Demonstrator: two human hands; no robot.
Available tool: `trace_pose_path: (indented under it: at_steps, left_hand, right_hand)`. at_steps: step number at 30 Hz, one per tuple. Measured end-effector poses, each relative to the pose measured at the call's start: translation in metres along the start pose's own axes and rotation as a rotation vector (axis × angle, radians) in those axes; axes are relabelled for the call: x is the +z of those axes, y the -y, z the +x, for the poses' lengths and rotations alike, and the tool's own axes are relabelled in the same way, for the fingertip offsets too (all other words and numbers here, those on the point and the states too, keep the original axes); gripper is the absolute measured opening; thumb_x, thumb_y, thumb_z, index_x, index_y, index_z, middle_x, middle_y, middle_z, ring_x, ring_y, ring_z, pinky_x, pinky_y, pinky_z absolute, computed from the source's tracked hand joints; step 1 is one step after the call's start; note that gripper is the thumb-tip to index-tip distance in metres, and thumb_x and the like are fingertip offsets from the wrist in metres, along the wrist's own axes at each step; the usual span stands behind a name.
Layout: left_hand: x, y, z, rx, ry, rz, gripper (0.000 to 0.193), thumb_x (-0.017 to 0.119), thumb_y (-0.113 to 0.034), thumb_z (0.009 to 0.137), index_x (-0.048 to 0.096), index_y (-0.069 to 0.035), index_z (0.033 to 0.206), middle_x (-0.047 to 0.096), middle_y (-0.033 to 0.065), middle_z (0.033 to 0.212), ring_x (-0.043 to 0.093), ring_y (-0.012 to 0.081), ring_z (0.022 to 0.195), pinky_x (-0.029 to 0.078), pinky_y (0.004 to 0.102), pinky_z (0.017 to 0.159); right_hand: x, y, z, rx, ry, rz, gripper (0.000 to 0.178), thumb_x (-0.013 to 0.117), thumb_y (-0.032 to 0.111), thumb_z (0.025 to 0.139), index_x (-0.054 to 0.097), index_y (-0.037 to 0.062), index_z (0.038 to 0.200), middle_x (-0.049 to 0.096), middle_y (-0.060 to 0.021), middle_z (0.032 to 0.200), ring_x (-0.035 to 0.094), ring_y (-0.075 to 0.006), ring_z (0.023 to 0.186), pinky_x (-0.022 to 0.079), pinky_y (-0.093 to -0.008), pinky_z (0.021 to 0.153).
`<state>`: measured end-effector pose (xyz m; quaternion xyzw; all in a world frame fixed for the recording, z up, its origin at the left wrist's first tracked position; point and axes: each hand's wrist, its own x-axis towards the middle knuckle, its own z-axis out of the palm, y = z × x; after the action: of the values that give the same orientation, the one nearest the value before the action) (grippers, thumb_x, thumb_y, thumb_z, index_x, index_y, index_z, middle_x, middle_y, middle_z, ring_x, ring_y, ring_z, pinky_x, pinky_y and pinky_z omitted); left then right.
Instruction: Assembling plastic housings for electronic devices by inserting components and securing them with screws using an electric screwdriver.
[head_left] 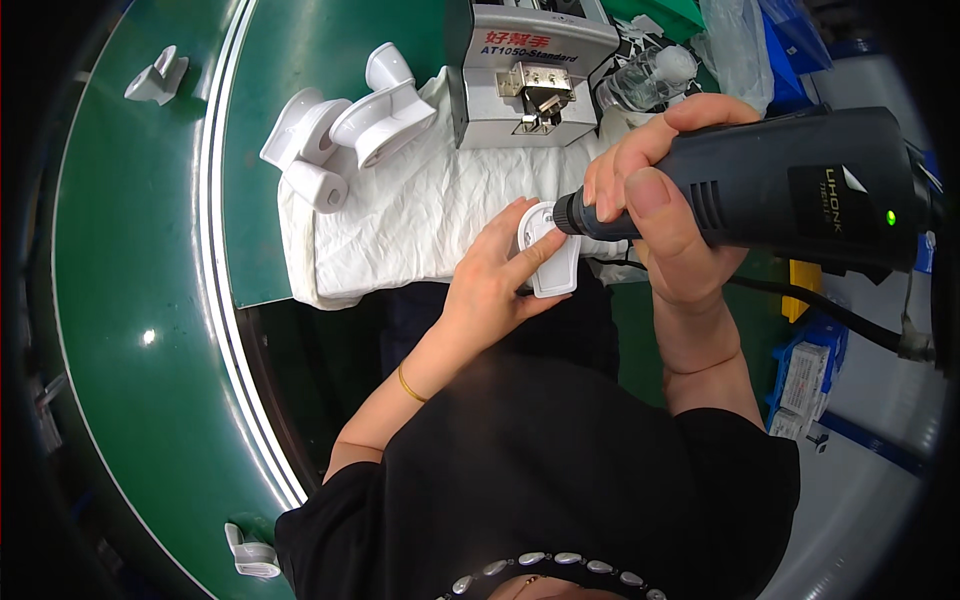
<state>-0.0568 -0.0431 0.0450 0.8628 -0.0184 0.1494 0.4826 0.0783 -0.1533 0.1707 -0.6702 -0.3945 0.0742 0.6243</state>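
My left hand point(490, 275) is closed around a small white plastic part point(553, 275) with a rounded top and a flared lower end. In my right hand point(670, 185) is a black electric screwdriver point(780, 180) with a green light lit near its rear. Its nose meets the rounded end of the white part, close to my left fingertips; the bit itself is hidden. Both hands are over the near edge of a white cloth point(400, 240). Several white moulded parts with short round tubes point(385, 120) stand on the cloth's left side.
A grey metal machine point(535, 75) stands behind the cloth, with a clear plastic bottle point(650, 80) beside it. Single white parts lie on the green surface at far left point(158, 77) and lower left point(250, 552). A black cable point(815, 300) runs along the right, near a blue bin point(815, 365).
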Motion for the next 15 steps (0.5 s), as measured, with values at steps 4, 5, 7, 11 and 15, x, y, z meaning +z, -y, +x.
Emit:
trace_pose_path:
  at_steps: [4, 5, 7, 11, 15]
  left_hand:
    - [-0.001, 0.001, 0.001, 0.017, 0.003, 0.02, 0.074, 0.088, -0.013, 0.057, 0.064, -0.016, 0.127, 0.05, 0.023, 0.135, 0.054, 0.0407, 0.12, 0.049, 0.0434, 0.095]
    - [0.0, 0.001, 0.0, 0.016, 0.003, 0.022, 0.074, 0.088, -0.013, 0.057, 0.064, -0.016, 0.127, 0.05, 0.023, 0.135, 0.054, 0.0407, 0.12, 0.049, 0.0434, 0.095]
    - [0.001, 0.001, -0.001, -0.001, 0.009, 0.019, 0.074, 0.088, -0.013, 0.057, 0.064, -0.015, 0.127, 0.05, 0.023, 0.135, 0.054, 0.0407, 0.119, 0.049, 0.0433, 0.095]
    - [0.003, 0.004, -0.002, -0.011, 0.033, 0.014, 0.074, 0.088, -0.014, 0.057, 0.064, -0.015, 0.127, 0.05, 0.023, 0.135, 0.055, 0.0408, 0.117, 0.05, 0.0427, 0.094]
    - [-0.001, -0.013, 0.002, 0.056, 0.002, 0.139, 0.065, 0.082, -0.013, 0.061, 0.066, -0.02, 0.124, 0.048, 0.0206, 0.138, 0.047, 0.0391, 0.128, 0.045, 0.0452, 0.101]
  right_hand:
    - [0.004, -0.008, 0.0, -0.017, 0.013, 0.008, 0.041, 0.06, 0.004, 0.087, 0.037, 0.0021, 0.121, 0.055, -0.0099, 0.079, 0.055, -0.0155, 0.064, 0.05, -0.0378, 0.066]
    - [0.005, -0.01, -0.001, -0.011, 0.007, 0.058, 0.04, 0.059, 0.002, 0.088, 0.037, 0.0019, 0.121, 0.056, -0.0101, 0.079, 0.055, -0.0156, 0.064, 0.051, -0.0378, 0.066]
    - [0.009, -0.009, -0.002, 0.004, -0.032, 0.109, 0.036, 0.064, -0.002, 0.083, 0.046, -0.0018, 0.114, 0.058, -0.0063, 0.076, 0.055, -0.0112, 0.064, 0.049, -0.0305, 0.067]
    - [0.015, -0.008, -0.002, 0.058, -0.111, 0.227, 0.033, 0.069, -0.006, 0.079, 0.054, -0.0062, 0.108, 0.059, -0.0026, 0.071, 0.055, -0.0068, 0.064, 0.047, -0.0242, 0.068]
    - [-0.005, -0.019, 0.005, 0.005, -0.071, 0.213, 0.034, 0.069, -0.003, 0.08, 0.052, -0.0072, 0.11, 0.06, -0.0048, 0.072, 0.058, -0.0097, 0.064, 0.049, -0.0262, 0.066]
